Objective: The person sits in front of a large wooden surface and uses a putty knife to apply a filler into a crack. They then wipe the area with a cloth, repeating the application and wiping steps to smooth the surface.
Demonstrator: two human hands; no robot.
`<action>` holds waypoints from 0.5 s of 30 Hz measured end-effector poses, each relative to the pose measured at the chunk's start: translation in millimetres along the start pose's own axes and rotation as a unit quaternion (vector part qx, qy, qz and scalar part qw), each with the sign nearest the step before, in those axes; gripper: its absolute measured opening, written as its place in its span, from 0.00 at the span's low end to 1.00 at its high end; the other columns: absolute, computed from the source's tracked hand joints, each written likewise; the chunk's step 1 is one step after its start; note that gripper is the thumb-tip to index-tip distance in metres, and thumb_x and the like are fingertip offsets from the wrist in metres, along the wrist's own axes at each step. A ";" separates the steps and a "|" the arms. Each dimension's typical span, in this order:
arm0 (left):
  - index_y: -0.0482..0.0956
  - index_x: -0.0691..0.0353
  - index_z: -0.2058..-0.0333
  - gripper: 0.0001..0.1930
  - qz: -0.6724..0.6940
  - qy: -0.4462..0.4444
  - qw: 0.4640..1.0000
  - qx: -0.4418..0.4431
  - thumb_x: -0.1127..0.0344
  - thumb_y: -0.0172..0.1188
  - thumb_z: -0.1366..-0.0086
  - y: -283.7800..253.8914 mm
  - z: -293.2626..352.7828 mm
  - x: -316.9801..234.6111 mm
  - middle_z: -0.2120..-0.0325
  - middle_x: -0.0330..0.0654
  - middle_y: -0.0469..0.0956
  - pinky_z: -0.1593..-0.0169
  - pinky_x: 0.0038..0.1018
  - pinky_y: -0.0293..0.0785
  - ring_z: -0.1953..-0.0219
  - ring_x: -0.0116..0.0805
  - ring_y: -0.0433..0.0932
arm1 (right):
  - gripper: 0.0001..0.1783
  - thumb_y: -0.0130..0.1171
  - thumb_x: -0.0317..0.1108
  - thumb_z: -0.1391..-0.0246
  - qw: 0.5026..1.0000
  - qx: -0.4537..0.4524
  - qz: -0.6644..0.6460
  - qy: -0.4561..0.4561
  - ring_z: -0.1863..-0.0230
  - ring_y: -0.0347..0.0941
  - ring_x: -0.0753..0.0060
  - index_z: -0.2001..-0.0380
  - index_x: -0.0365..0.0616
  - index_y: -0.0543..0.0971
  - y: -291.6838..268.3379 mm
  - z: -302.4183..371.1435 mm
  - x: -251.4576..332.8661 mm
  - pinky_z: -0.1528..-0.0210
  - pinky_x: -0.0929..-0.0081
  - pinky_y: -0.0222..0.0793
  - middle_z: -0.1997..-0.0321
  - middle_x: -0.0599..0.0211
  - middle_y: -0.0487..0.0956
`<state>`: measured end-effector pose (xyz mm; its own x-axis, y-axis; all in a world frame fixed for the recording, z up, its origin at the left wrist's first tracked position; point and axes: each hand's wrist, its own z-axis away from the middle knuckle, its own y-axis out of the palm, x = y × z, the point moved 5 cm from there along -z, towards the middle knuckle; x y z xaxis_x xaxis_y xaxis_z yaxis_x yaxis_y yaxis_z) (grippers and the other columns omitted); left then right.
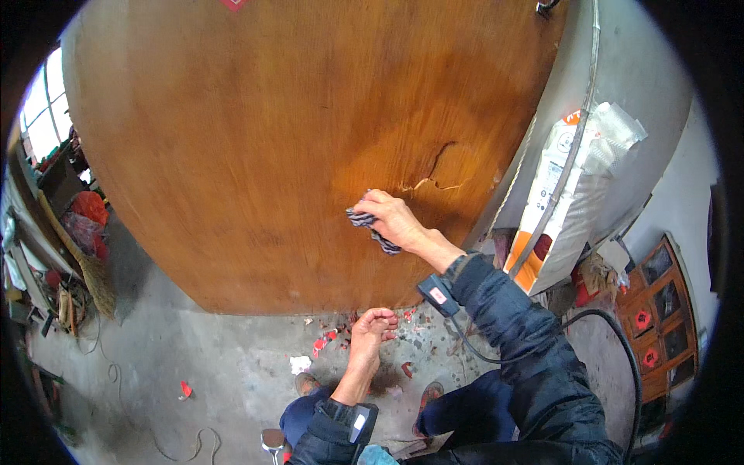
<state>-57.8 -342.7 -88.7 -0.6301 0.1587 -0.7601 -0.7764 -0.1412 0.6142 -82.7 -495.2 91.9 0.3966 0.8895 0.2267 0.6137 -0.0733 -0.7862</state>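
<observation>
A large brown wooden door panel [248, 147] stands in front of me, with a jagged crack [435, 172] in its veneer on the right. My right hand [397, 222] is closed on a dark striped cloth [385, 243] and presses it to the wood, below and left of the crack. Part of the cloth is hidden under the fingers. Lower down, my left hand [370, 335] is held near the panel's bottom edge. Its fingers are loosely curved, the palm is partly visible, and nothing shows in it.
A tall white and orange bag [570, 182] leans at the right beside a wooden cabinet [659, 310]. Red scraps [322, 342] and white crumpled paper [300, 363] litter the concrete floor [240, 380]. On the left are a straw broom [89, 275] and red plastic bags [89, 221].
</observation>
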 end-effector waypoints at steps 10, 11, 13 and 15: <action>0.73 0.63 0.66 0.06 0.014 0.000 1.000 0.000 0.75 0.49 0.43 3.7 2.7 2.6 0.71 0.44 0.75 0.70 0.26 0.74 0.70 0.31 0.75 | 0.25 0.63 0.22 0.60 0.828 -0.528 -0.083 0.170 0.61 0.70 0.74 0.55 0.36 0.68 -258.3 -10.2 -60.3 0.55 0.78 0.66 0.61 0.66 0.74; 0.73 0.63 0.66 0.06 0.017 0.002 1.000 0.006 0.75 0.49 0.43 5.2 2.5 2.3 0.71 0.43 0.75 0.70 0.26 0.74 0.70 0.31 0.75 | 0.25 0.63 0.23 0.63 0.801 -0.561 -0.152 0.144 0.62 0.70 0.73 0.57 0.37 0.70 -269.0 -16.1 -67.9 0.57 0.77 0.66 0.61 0.66 0.74; 0.73 0.63 0.66 0.06 0.021 0.002 1.000 0.016 0.75 0.50 0.43 7.4 2.4 1.0 0.71 0.43 0.75 0.70 0.26 0.74 0.70 0.31 0.75 | 0.26 0.65 0.24 0.64 0.784 -0.581 -0.143 0.168 0.62 0.70 0.74 0.56 0.36 0.70 -269.5 -31.3 -78.9 0.59 0.77 0.67 0.61 0.65 0.74; 0.73 0.62 0.66 0.06 0.017 0.005 1.000 0.016 0.74 0.50 0.43 8.4 2.8 -0.8 0.71 0.43 0.76 0.68 0.25 0.74 0.69 0.31 0.75 | 0.25 0.65 0.27 0.63 0.810 -0.553 0.042 0.193 0.57 0.69 0.66 0.57 0.46 0.72 -254.8 -40.2 -71.7 0.53 0.70 0.64 0.57 0.63 0.72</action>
<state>-63.9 -341.2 -82.3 -0.6563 0.1448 -0.7405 -0.7544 -0.1155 0.6461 -240.1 -558.4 299.1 0.5210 0.6694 0.5295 0.7256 -0.6741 0.1382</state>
